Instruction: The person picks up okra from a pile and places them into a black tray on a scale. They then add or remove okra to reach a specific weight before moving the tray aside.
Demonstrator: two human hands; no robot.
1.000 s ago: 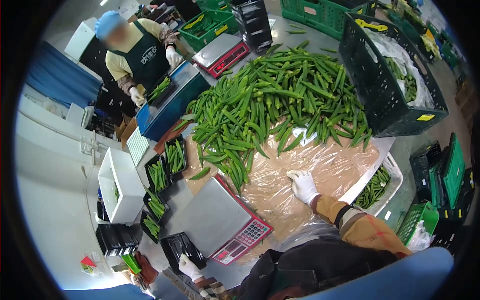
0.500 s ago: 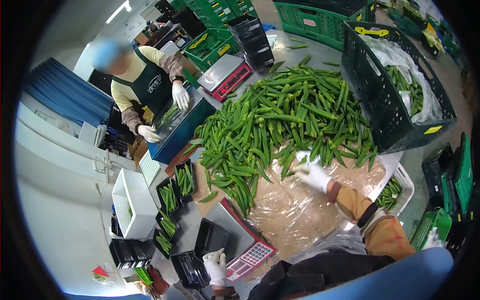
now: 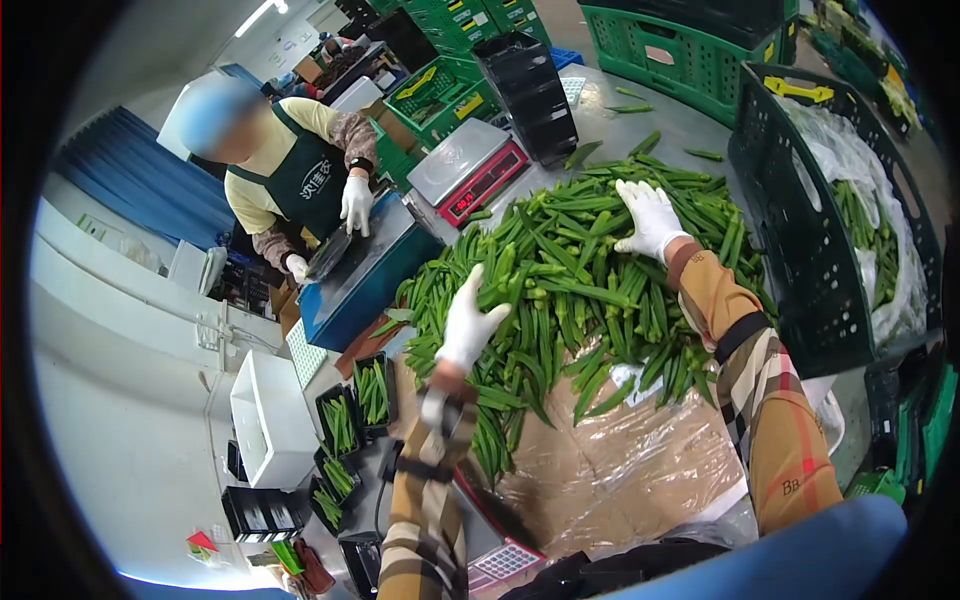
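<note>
Head view: both gloved hands reach into the okra heap piled on the far half of the table, above a sheet of brown paper under clear film; the left hand lies at the near-left edge of the heap with fingers spread and closed on nothing that can be seen; the right hand rests flat on the crown of the heap, fingers apart, nothing clamped; the pods are judged light, slender and fairly stiff, with ridged skin that should not slip under a glove, yet liable to snap or bruise at the thin tips, so best gathered round the middle, several lying parallel; filled black trays stand at the left, a scale beyond the heap; a co-worker stands at a blue machine.
</note>
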